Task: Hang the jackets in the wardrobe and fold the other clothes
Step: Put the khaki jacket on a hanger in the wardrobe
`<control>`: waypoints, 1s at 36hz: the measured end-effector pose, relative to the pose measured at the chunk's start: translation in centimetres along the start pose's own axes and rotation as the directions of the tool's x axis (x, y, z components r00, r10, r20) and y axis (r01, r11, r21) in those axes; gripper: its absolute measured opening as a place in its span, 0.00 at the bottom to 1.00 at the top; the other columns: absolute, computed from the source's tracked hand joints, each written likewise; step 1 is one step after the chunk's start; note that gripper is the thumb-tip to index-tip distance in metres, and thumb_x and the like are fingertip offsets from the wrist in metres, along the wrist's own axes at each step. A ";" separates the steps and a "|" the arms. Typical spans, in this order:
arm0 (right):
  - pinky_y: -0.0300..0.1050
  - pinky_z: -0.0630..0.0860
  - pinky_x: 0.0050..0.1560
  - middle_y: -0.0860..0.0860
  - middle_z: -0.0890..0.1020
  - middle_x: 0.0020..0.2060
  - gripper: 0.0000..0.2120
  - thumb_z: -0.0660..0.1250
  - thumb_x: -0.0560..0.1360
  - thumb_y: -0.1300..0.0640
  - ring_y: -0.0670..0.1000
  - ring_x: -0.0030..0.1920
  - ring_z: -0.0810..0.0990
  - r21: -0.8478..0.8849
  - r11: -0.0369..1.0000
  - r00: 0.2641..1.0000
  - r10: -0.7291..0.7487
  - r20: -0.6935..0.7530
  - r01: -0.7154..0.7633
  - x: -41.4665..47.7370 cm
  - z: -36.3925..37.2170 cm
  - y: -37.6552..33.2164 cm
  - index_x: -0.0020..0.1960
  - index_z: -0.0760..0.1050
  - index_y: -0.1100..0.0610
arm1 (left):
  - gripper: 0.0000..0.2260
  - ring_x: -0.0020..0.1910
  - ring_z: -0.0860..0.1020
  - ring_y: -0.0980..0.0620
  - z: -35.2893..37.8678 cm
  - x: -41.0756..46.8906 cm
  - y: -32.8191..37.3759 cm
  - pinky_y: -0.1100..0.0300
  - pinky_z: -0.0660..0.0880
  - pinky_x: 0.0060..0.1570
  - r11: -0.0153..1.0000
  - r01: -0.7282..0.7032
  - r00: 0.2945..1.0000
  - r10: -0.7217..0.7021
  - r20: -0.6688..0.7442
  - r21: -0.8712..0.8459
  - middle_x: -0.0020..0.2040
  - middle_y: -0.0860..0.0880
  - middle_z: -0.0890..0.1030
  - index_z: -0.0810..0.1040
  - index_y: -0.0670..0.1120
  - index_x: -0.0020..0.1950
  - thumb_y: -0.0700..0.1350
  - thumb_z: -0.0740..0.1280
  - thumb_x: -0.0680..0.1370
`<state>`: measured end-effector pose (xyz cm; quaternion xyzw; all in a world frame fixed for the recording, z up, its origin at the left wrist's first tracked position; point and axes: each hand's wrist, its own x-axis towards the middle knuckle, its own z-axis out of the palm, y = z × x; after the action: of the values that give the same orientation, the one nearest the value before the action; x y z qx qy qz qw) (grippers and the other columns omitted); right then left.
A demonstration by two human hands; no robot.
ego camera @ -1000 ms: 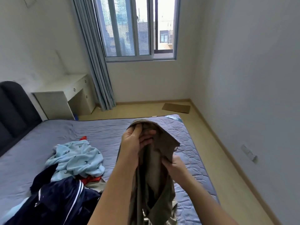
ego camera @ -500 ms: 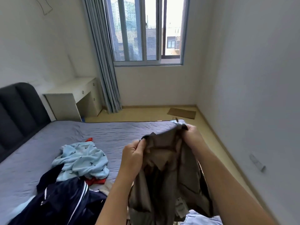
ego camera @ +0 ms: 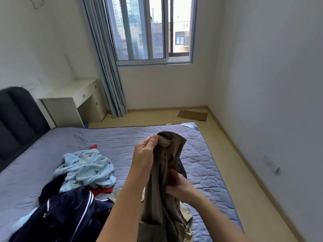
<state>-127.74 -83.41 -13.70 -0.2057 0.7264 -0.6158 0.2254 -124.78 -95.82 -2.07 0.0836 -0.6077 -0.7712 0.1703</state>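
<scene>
The left hand [ego camera: 146, 152] pinches the bunched top edge of an olive-brown garment [ego camera: 158, 203] between thumb and curled fingers and holds it up over the bed [ego camera: 206, 165]. Below that grip the cloth hangs in 1 long, twisted fall, and the right hand [ego camera: 177, 185], blurred, has its fingers curled into the folds about halfway down, so both hands are closed on the same piece. Under the hanging hem, touching it, lies a pale beige cloth [ego camera: 187, 215]. Left of the 2 grips, on the mattress, sits the heap of other clothes: a light blue garment [ego camera: 87, 167] with small dark prints on top of a red garment [ego camera: 103, 189], and nearer the person a navy jacket [ego camera: 70, 215] with white stripes. Well beyond the grips, a brown mat [ego camera: 192, 115] lies on the floor.
</scene>
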 end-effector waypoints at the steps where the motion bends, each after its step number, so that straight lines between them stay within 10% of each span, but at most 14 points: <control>1: 0.41 0.78 0.52 0.48 0.84 0.48 0.17 0.63 0.69 0.69 0.44 0.50 0.81 -0.045 0.999 1.000 0.001 -0.006 -0.001 0.2 0.3 0.4 0.55 0.77 0.57 | 0.18 0.36 0.82 0.54 0.0 -0.1 0.3 0.62 0.79 0.37 1.000 -0.015 1.000 0.015 0.011 -0.005 0.36 0.48 0.84 0.86 0.49 0.36 0.42 0.61 0.81; 7: 0.35 0.72 0.42 0.41 0.82 0.35 0.20 0.55 0.76 0.75 0.36 0.37 0.77 0.041 0.999 0.987 -0.021 -0.159 0.028 1.6 -0.6 0.9 0.46 0.79 0.55 | 0.19 0.31 0.80 0.57 -1.9 1.0 2.6 0.65 0.77 0.33 0.993 -0.113 0.993 0.112 0.036 0.028 0.32 0.51 0.83 0.84 0.49 0.32 0.42 0.62 0.81; 12: 0.42 0.75 0.51 0.50 0.83 0.43 0.16 0.56 0.80 0.68 0.45 0.45 0.80 0.097 0.994 0.970 -0.018 -0.244 0.043 2.6 -4.5 -2.2 0.47 0.79 0.54 | 0.18 0.27 0.66 0.60 -6.7 3.6 4.8 0.69 0.65 0.28 0.840 -0.234 0.972 0.203 0.116 0.490 0.26 0.57 0.70 0.67 0.49 0.28 0.42 0.73 0.73; 19: 0.34 0.77 0.43 0.47 0.85 0.38 0.17 0.54 0.80 0.69 0.43 0.41 0.82 0.257 0.941 0.970 -0.187 -0.154 0.222 3.6 -7.1 -10.6 0.48 0.79 0.56 | 0.29 0.45 0.82 0.47 -9.1 5.0 8.5 0.57 0.79 0.48 0.592 -0.190 0.922 -0.167 0.350 0.784 0.48 0.43 0.81 0.69 0.60 0.64 0.43 0.77 0.68; 23: 0.34 0.77 0.40 0.48 0.84 0.35 0.16 0.52 0.80 0.69 0.43 0.37 0.82 0.291 0.923 0.968 -0.243 -0.065 0.252 3.7 -7.3 -14.6 0.47 0.78 0.59 | 0.25 0.47 0.79 0.54 -8.2 5.6 9.6 0.61 0.76 0.54 0.491 -0.286 0.855 -0.257 0.450 0.823 0.50 0.49 0.81 0.74 0.61 0.61 0.42 0.76 0.69; 28: 0.37 0.72 0.40 0.51 0.77 0.36 0.09 0.58 0.80 0.64 0.46 0.38 0.74 -0.191 0.943 0.956 -0.288 -0.051 0.274 3.6 -8.6 -18.3 0.45 0.76 0.64 | 0.06 0.42 0.78 0.50 -6.9 8.0 13.1 0.60 0.74 0.43 0.004 -0.486 0.872 0.060 0.485 0.874 0.40 0.51 0.80 0.77 0.53 0.39 0.42 0.70 0.69; 36: 0.42 0.75 0.47 0.49 0.81 0.42 0.12 0.76 0.68 0.55 0.49 0.46 0.79 -0.800 0.577 0.971 -0.238 0.030 0.166 4.6 -11.8 -19.6 0.50 0.79 0.55 | 0.09 0.34 0.71 0.52 -4.8 10.0 21.7 0.62 0.64 0.32 -0.220 -0.452 0.759 0.414 0.503 0.864 0.34 0.55 0.74 0.76 0.58 0.35 0.58 0.66 0.74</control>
<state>-137.90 -79.70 6.91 -0.3406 0.9045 -0.2563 0.0086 -128.93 -108.26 18.46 -0.0499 -0.9504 0.0017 0.3071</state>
